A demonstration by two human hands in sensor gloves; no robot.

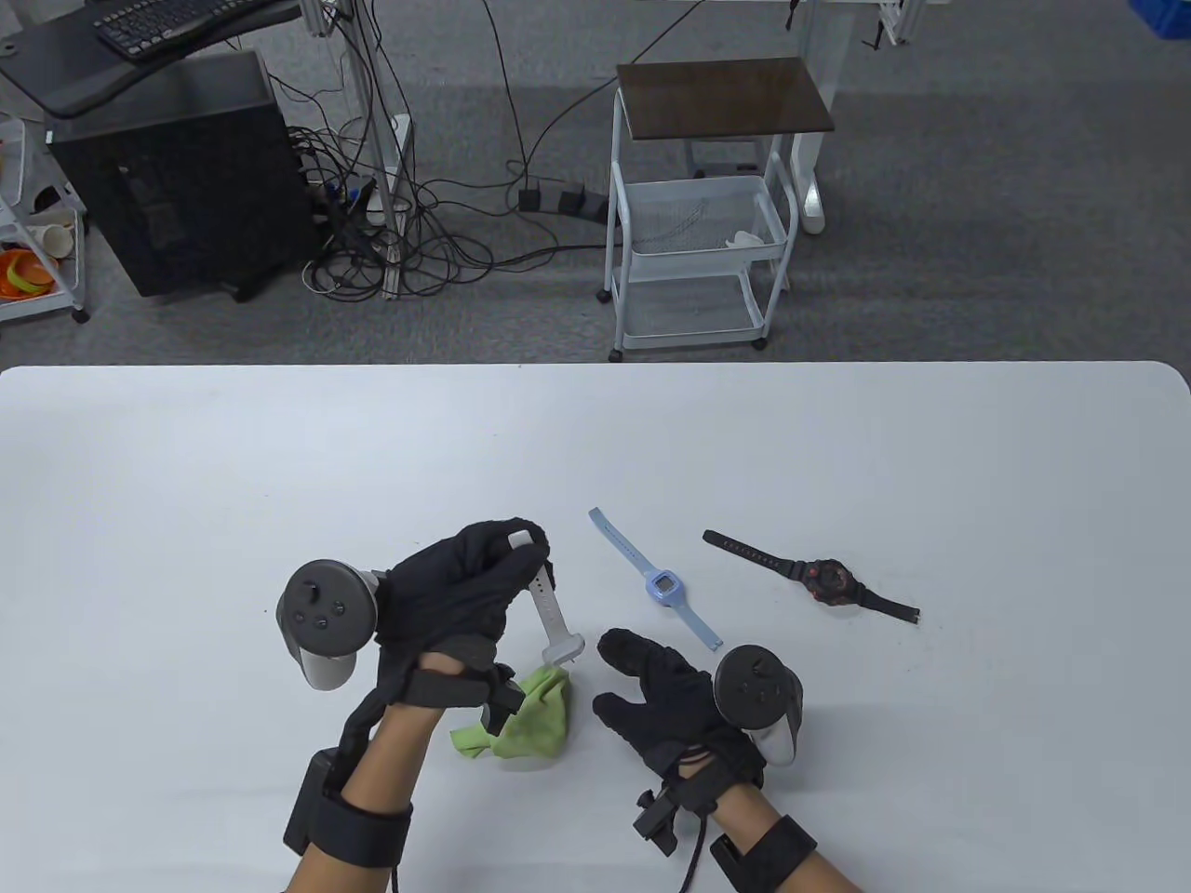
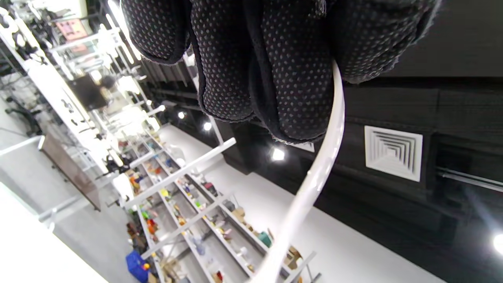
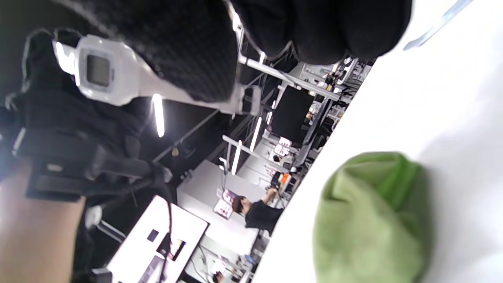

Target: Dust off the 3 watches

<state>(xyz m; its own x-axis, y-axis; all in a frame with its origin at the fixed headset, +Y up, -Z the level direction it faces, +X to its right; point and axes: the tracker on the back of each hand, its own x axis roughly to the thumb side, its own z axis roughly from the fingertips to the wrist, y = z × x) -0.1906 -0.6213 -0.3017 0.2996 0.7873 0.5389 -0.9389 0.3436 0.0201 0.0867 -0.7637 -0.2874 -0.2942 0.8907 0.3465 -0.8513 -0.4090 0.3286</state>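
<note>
The white watch (image 1: pixel 549 605) is up off the table (image 1: pixel 186 465), its strap held in the curled fingers of the left hand (image 1: pixel 456 595). Just below it lies the green cloth (image 1: pixel 535 716). Right of the cloth, the right hand (image 1: pixel 665 698) rests flat — fingers loose, holding nothing. Farther right lie the blue watch (image 1: pixel 662 586) and the black watch (image 1: pixel 823 581).

A lab or workshop with an office feel. Beyond the white surface (image 1: pixel 279 446) lies grey carpet with a black computer tower (image 1: pixel 177 177), a keyboard (image 1: pixel 181 23) on a desk arm, tangled cables (image 1: pixel 391 233) and a white wheeled cart (image 1: pixel 698 242). The left wrist view shows long shelves (image 2: pixel 184 212) crowded with small objects.
</note>
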